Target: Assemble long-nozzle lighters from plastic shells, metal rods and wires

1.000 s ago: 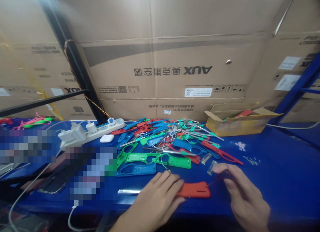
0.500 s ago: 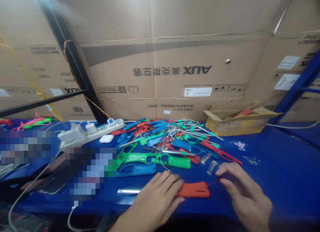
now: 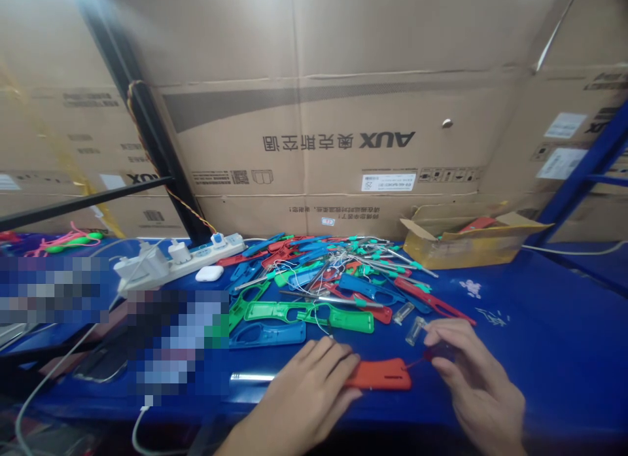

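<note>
The left hand (image 3: 318, 374) lay back side up, its fingers (image 3: 337, 356) bent down and its thumb (image 3: 349, 397) sticking out below them. The left arm (image 3: 265, 423) slanted up from the bottom of the view. The right hand (image 3: 475, 377) leaned up and left, its thumb (image 3: 445, 372) and first finger (image 3: 439, 329) bent toward each other in a pinch.

Toward twelve o'clock from the view's centre, a large cardboard panel (image 3: 314, 109) bears "AUX 奥克斯空调", upside down. Smaller inverted Chinese lines beneath include "谢谢您!". Toward ten stands a QR code (image 3: 240, 176); toward two, handling pictograms (image 3: 450, 175) and a white label (image 3: 389, 182), its print mostly illegible. Toward nine, another cardboard panel (image 3: 93, 135) carries "AUX".
</note>
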Demonstrator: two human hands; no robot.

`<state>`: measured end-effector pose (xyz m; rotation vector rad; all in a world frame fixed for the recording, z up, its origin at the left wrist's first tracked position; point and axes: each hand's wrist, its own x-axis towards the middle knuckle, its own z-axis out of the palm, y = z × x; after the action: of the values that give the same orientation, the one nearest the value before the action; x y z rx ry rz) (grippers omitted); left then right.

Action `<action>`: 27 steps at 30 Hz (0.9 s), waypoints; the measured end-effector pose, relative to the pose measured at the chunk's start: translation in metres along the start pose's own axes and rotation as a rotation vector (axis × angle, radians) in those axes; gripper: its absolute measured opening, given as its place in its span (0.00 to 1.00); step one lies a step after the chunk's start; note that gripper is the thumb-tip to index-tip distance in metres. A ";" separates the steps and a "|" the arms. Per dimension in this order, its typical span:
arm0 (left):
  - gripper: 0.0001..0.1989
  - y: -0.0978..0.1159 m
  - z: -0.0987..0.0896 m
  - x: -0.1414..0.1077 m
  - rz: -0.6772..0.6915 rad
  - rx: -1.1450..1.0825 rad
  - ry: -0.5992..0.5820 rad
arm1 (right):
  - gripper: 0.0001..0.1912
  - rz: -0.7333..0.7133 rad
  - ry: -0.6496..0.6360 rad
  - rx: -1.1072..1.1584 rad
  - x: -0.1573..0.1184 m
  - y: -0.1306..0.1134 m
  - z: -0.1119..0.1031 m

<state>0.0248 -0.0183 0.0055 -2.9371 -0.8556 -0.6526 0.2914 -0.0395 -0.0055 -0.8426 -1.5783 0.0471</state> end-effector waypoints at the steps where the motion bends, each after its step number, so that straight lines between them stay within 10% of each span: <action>1: 0.15 0.000 0.000 0.000 -0.001 0.002 -0.002 | 0.10 -0.008 -0.017 -0.020 0.000 -0.001 0.000; 27: 0.16 0.000 0.000 0.001 0.003 0.001 0.003 | 0.16 0.054 0.014 0.035 -0.005 0.005 0.002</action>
<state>0.0257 -0.0178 0.0058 -2.9351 -0.8511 -0.6566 0.2913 -0.0376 -0.0123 -0.8565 -1.5368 0.1075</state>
